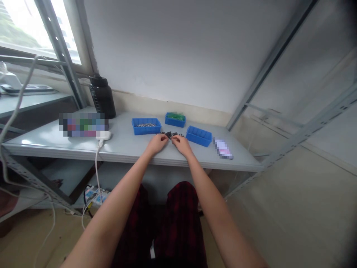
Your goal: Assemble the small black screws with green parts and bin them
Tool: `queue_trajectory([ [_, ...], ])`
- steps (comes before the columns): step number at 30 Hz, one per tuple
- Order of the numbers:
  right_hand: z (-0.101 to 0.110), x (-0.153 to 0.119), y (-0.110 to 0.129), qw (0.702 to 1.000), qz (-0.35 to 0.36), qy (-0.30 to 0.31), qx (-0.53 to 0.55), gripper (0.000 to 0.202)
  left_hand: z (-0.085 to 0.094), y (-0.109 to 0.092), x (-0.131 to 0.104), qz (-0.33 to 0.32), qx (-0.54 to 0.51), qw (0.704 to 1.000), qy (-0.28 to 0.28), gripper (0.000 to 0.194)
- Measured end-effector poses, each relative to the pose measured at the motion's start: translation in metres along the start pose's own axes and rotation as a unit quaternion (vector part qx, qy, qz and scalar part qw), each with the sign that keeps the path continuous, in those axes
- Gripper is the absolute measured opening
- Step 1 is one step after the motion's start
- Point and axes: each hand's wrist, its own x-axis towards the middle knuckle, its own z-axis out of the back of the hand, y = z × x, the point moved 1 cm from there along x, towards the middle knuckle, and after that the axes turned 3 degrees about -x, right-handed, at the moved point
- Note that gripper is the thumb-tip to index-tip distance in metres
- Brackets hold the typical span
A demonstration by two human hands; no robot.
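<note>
My left hand (158, 143) and my right hand (180, 143) meet fingertip to fingertip over the grey shelf top (122, 147). Both are closed in a pinch, on something too small to make out. Just beyond the fingers lies a pile of small black parts (173, 133). To the left of the pile is a blue bin (146, 130) with thin metal pieces (147, 125) inside. Behind stands a blue bin (175, 121) holding green pieces (175, 115). Right of my right hand sits another blue bin (199, 137), with no contents visible.
A dark bottle (102, 97) stands at the back left, near a blurred-out object (83, 124). A white charger (103, 135) with a cable lies at the front edge. On the right is a blurred phone-like item (223, 148). Metal posts (272, 56) frame the shelf.
</note>
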Motion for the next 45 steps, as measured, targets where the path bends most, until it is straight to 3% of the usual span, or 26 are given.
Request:
queue_trajectory([
  [25, 0.0, 0.0, -0.001, 1.0, -0.001, -0.004, 0.018, 0.018, -0.001, 0.002, 0.002, -0.001, -0.002, 1.0, 0.005, 0.027],
  [34, 0.0, -0.003, 0.003, 0.998, 0.019, -0.039, 0.042, 0.024, 0.0, -0.002, 0.0, 0.007, 0.011, 1.0, 0.006, 0.027],
  [37, 0.013, -0.002, 0.008, 0.997, 0.024, -0.068, 0.039, 0.025, -0.001, -0.001, 0.001, 0.004, 0.021, 1.0, 0.004, 0.028],
  [39, 0.032, 0.002, 0.008, 0.996, 0.026, -0.087, 0.023, 0.023, -0.001, 0.0, 0.001, 0.003, 0.034, 0.999, 0.0, 0.029],
  [42, 0.073, 0.012, -0.001, 0.987, 0.007, -0.132, -0.088, 0.025, -0.002, 0.0, 0.001, 0.004, 0.063, 0.998, -0.003, 0.03],
  [45, 0.11, 0.02, -0.019, 0.964, -0.058, -0.125, -0.229, 0.026, -0.004, -0.004, -0.001, -0.003, 0.096, 0.995, 0.007, 0.029],
])
